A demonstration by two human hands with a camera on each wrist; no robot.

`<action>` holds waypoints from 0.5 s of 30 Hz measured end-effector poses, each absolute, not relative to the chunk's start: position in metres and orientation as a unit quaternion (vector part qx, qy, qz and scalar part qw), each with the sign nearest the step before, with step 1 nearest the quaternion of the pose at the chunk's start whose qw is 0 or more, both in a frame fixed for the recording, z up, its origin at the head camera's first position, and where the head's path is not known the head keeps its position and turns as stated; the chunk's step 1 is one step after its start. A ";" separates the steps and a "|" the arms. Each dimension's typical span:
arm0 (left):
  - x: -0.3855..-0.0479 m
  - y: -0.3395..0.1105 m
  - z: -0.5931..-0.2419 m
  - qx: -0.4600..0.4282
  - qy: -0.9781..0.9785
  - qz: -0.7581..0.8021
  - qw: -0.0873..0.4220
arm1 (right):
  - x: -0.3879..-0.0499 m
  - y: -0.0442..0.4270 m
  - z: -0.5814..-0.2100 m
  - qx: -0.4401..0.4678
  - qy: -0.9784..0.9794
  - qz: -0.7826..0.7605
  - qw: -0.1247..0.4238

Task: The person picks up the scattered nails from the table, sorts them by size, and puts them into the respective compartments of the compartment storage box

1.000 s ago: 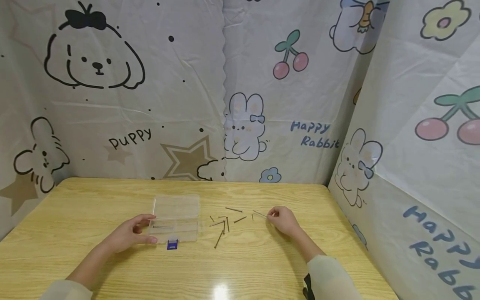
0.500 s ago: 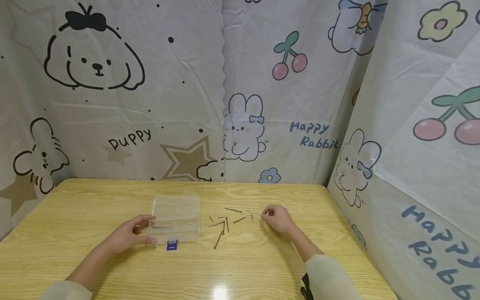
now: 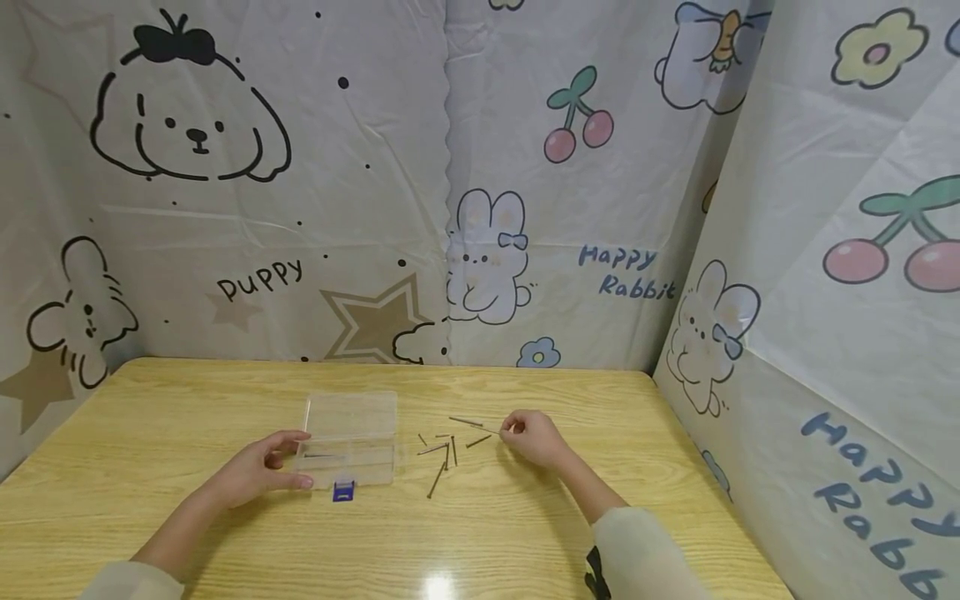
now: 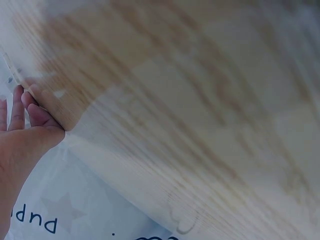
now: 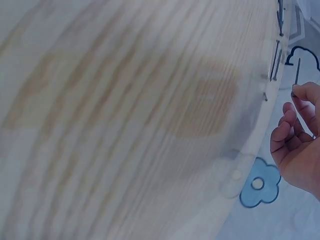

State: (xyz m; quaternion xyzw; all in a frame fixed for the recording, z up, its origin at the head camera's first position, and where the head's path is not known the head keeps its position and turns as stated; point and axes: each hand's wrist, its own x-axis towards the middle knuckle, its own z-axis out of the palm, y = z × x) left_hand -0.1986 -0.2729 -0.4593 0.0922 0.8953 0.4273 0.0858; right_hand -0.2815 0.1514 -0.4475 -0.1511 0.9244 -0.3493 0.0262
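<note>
My left hand (image 3: 258,471) holds the left end of a clear plastic box (image 3: 375,477), its thumb at the front corner and its fingers farther back. The box's lid (image 3: 351,414) is tipped back, and a purple latch (image 3: 343,492) sticks out in front. One nail (image 3: 322,455) lies inside. Between thumb and fingertips, my right hand (image 3: 534,437) pinches a thin nail (image 5: 298,72) that points left, above the table. Several loose nails (image 3: 437,481) of different lengths lie between the box and this hand. In the left wrist view, the left hand (image 4: 25,145) shows only partly.
The wood-grain table (image 3: 480,542) extends in front of both hands. Behind it and along its right side hangs a pale printed cloth (image 3: 375,208). A bright light reflection sits near the table's front.
My right hand has moved left with the pinched nail, toward the loose nails, and now covers the spot where a short nail showed. The left hand and the box have stayed put.
</note>
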 end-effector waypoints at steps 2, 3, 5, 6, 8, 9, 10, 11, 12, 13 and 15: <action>-0.199 -0.273 -0.459 0.092 0.896 0.426 0.086 | -0.281 0.146 -0.446 -0.158 0.925 -0.345 0.026; -0.198 -0.273 -0.459 0.093 0.896 0.426 0.085 | -0.281 0.143 -0.444 -0.165 0.924 -0.344 0.026; -0.198 -0.272 -0.459 0.093 0.897 0.425 0.084 | -0.281 0.138 -0.442 -0.169 0.923 -0.343 0.029; -0.198 -0.272 -0.459 0.093 0.897 0.424 0.083 | -0.280 0.136 -0.441 -0.172 0.924 -0.341 0.031; -0.198 -0.272 -0.459 0.093 0.898 0.422 0.081 | -0.280 0.131 -0.439 -0.177 0.923 -0.339 0.036; -0.198 -0.272 -0.459 0.093 0.898 0.422 0.080 | -0.279 0.128 -0.438 -0.179 0.923 -0.337 0.039; -0.198 -0.272 -0.459 0.093 0.899 0.421 0.080 | -0.279 0.125 -0.437 -0.178 0.924 -0.336 0.042; -0.198 -0.272 -0.459 0.093 0.899 0.421 0.080 | -0.279 0.123 -0.437 -0.180 0.924 -0.334 0.045; -0.198 -0.272 -0.459 0.093 0.899 0.421 0.080 | -0.280 0.120 -0.436 -0.183 0.924 -0.332 0.047; -0.198 -0.272 -0.459 0.093 0.898 0.422 0.080 | -0.280 0.117 -0.436 -0.186 0.924 -0.332 0.048; -0.198 -0.272 -0.459 0.093 0.898 0.423 0.081 | -0.280 0.112 -0.435 -0.195 0.922 -0.330 0.047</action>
